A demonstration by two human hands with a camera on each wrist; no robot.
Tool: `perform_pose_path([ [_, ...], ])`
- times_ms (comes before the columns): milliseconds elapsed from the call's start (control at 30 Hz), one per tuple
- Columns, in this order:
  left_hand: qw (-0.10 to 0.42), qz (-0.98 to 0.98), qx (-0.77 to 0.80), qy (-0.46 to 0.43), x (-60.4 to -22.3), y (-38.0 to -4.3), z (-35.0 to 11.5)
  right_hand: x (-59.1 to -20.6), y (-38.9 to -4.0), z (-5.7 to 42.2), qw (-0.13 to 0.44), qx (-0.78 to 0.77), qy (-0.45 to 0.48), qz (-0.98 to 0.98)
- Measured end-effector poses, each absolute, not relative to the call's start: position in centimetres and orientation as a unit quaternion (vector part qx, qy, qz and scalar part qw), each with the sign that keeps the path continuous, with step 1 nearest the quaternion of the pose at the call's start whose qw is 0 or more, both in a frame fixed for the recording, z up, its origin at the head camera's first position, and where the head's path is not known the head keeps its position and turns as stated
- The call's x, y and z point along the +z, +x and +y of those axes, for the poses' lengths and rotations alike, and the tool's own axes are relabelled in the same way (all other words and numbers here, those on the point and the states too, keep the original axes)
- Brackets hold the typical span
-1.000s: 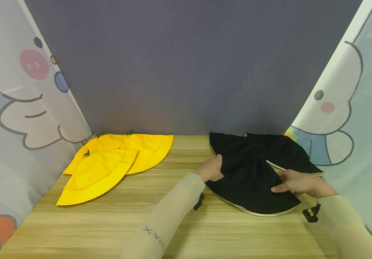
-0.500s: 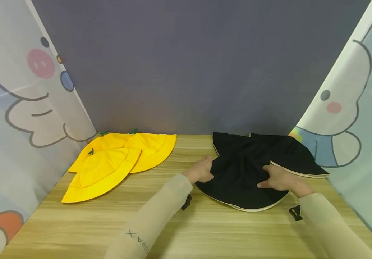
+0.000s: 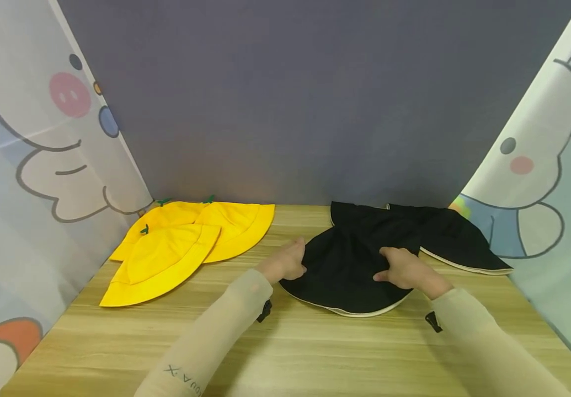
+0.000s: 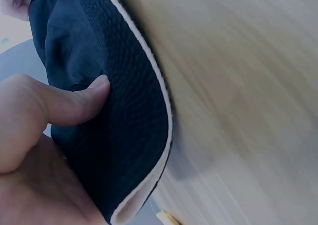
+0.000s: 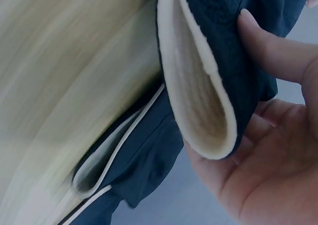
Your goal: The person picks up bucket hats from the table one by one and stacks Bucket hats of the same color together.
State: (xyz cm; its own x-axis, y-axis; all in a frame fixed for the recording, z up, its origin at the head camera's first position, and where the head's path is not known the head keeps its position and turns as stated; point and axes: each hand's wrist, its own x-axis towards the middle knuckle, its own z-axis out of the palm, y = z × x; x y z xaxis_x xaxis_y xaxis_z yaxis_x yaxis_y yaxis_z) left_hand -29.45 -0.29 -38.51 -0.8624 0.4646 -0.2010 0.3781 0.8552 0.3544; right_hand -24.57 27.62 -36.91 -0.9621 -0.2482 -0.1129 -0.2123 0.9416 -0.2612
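A black bucket hat (image 3: 345, 278) with cream edging lies folded flat in the head view, both hands at its sides. My left hand (image 3: 285, 262) pinches its left end; the left wrist view shows the thumb (image 4: 82, 103) on top of the brim and the fingers underneath. At the right end, my right hand (image 3: 406, 270) holds the hat with the thumb above and the other fingers below. The right wrist view shows the brim's cream lining (image 5: 198, 86) gaping beside that hand. The hat's crown overlaps the black hats behind.
Other black hats (image 3: 464, 240) lie at the back right against the grey wall (image 3: 315, 99). Several yellow hats (image 3: 166, 267) with green sprout tips overlap at the back left of the wooden table (image 3: 315, 353). Cartoon-printed curtains (image 3: 523, 220) flank both sides.
Both hands have moved left together with the black hat, sliding it partly off the other black hats. More of the right-hand black hat now shows. The yellow hats stay put.
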Motion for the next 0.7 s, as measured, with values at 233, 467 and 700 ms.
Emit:
perform_pose_path([
  [233,0.167,0.953,0.154,0.2,-39.2,-29.4,-2.8,-37.5,-25.2,25.6,0.071,-0.116,-0.125,0.983],
  [467,0.173,0.954,0.154,0.192,-39.2,-28.7,-4.6,-38.0,-25.5,23.8,0.075,-0.123,-0.13,0.981],
  [700,0.183,0.953,0.161,0.179,-38.6,-28.8,-6.6,-38.5,-25.8,22.0,0.075,-0.134,-0.135,0.979],
])
